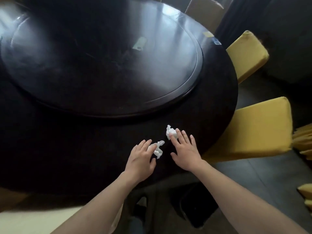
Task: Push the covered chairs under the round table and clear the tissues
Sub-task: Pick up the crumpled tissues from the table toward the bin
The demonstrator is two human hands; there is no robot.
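Note:
Two crumpled white tissues lie on the dark round table point(70, 159) near its front right edge. My left hand point(141, 157) rests with fingers spread, its fingertips on the nearer tissue point(158, 149). My right hand point(185, 149) is flat and open, fingertips touching the farther tissue point(170, 132). Neither hand has closed around its tissue. A yellow covered chair point(253, 129) stands tucked against the table edge on the right, and a second yellow covered chair point(246, 54) stands farther back.
A large glass turntable point(101, 65) fills the table's middle, with a small pale object point(140, 43) on it. A beige covered chair point(204, 12) is at the far side. A dark bin point(197, 208) sits on the floor below the table edge. Yellow fabric point(303, 141) shows at far right.

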